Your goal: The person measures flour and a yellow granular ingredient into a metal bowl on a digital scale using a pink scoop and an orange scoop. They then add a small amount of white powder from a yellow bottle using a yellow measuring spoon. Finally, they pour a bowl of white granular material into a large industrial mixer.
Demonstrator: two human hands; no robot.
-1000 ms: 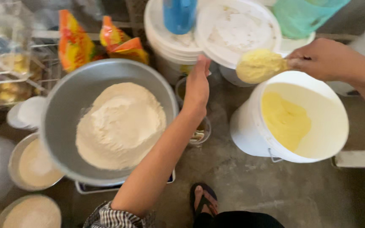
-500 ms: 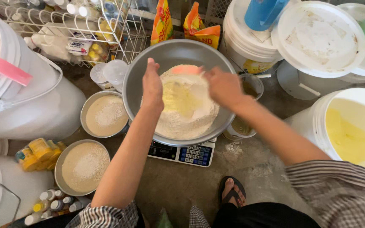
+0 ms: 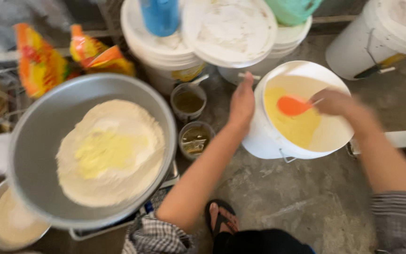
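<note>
A wide metal bowl (image 3: 38,150) of flour sits on a scale at the left, on the floor. To its right stand two small cups (image 3: 190,101), one before the other. Right of them is an open bucket (image 3: 269,141) holding powder, with a scoop (image 3: 293,106) in it. Behind, lidded buckets (image 3: 165,51) stand in a row; snack bags (image 3: 38,61) lie behind the bowl.
</note>
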